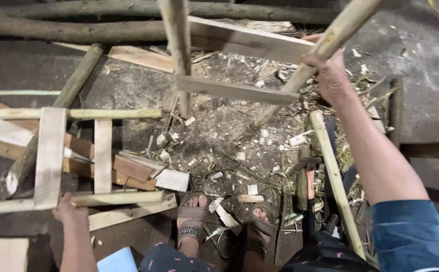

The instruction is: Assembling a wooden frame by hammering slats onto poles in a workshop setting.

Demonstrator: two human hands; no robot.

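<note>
Dusty floor (421, 100) was littered with wood chips. Right hand (330, 75) was clenched around a leg of the upper ladder-like frame (234, 90), running up-right; left hand (71, 211) gripped the lower frame's pole (118, 198), lying sideways.

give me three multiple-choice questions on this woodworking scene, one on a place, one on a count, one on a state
1. Where does the hammer lie?
A. on the ground right of the sandalled feet
B. on top of the ladder-like frame
C. in the left hand

2. How many flat slats cross the ladder-like frame at the left?
A. two
B. four
C. none

3. What is the right hand doing?
A. hanging open and free
B. gripping a pole of the raised frame
C. resting flat on the ground

Answers:
1 A, it lies among the chips beside the right foot.
2 A, two pale slats span its two poles.
3 B, its fingers wrap the pale pole of the raised frame, while the left hand holds the other frame's lower pole.
</note>
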